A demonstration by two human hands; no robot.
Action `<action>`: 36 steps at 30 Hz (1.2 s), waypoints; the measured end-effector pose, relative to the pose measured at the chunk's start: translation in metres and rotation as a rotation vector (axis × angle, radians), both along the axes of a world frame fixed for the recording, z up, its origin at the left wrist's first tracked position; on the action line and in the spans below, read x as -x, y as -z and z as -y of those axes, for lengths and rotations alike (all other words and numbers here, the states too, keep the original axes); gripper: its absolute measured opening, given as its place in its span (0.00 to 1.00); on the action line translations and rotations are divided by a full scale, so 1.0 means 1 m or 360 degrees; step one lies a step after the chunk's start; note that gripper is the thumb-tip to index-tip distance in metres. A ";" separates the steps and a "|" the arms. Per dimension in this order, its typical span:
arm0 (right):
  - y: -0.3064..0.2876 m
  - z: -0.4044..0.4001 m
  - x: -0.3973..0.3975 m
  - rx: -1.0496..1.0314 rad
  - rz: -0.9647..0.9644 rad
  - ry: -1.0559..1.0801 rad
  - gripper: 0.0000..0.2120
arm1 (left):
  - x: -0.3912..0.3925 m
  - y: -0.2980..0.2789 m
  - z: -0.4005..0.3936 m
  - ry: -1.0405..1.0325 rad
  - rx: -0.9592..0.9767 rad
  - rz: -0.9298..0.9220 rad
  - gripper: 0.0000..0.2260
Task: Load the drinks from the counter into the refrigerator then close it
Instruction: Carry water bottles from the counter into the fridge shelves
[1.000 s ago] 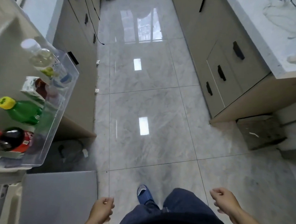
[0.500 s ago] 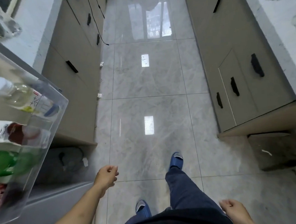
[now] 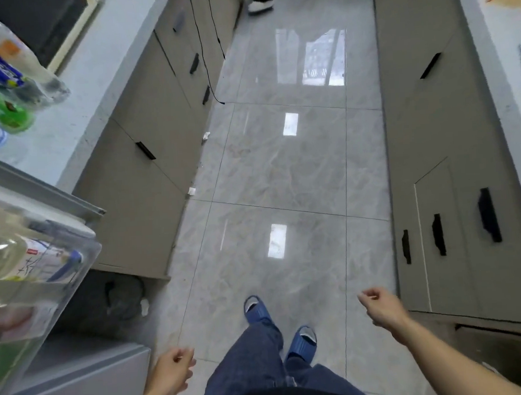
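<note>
Looked mid-trip for more drinks: left hand (image 3: 172,370) and right hand (image 3: 382,307) hung loosely curled and empty, so next was grabbing the counter bottles (image 3: 8,81) at upper left for the fridge door bin (image 3: 83,269).

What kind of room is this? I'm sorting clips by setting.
Most likely a narrow galley kitchen: beige cabinets with black handles line both sides of a glossy grey tiled floor, pale stone counters sit on top, and a clear refrigerator door shelf holds drink bottles.

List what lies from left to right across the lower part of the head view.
Clear door bin → left hand → blue slippers → right hand → black cabinet handles.
</note>
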State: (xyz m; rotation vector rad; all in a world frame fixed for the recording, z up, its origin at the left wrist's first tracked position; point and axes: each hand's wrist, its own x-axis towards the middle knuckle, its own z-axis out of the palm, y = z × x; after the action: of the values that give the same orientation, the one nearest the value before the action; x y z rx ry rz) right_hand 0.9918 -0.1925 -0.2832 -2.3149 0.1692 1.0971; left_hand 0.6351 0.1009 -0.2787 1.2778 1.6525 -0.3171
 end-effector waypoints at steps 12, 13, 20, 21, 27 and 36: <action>0.006 -0.149 -0.134 0.0007 0.0001 -0.0337 0.06 | -0.091 0.030 -0.063 -0.0365 0.0121 -0.0068 0.10; 0.004 -0.157 -0.143 0.0052 -0.0005 -0.0349 0.06 | -0.107 0.026 -0.077 -0.0391 0.0113 -0.0055 0.10; -0.004 -0.239 -0.214 0.0162 -0.0015 -0.0514 0.07 | -0.217 -0.005 -0.195 -0.0384 0.0002 0.0126 0.09; -0.006 -0.250 -0.223 0.0169 -0.0010 -0.0541 0.07 | -0.228 -0.009 -0.207 -0.0394 -0.0017 0.0154 0.09; -0.006 -0.312 -0.283 0.0240 -0.0016 -0.0831 0.07 | -0.277 -0.017 -0.242 -0.0632 -0.0049 0.0249 0.09; -0.009 -0.459 -0.380 0.0230 0.0045 -0.1365 0.09 | -0.297 -0.028 -0.223 -0.1175 -0.0100 -0.0024 0.11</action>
State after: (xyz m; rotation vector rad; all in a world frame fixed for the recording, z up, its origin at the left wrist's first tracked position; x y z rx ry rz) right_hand 1.3715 0.2664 -0.2738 -2.5818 -0.8563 1.4610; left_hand 0.9325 0.3238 -0.2512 0.6315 2.0264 0.1772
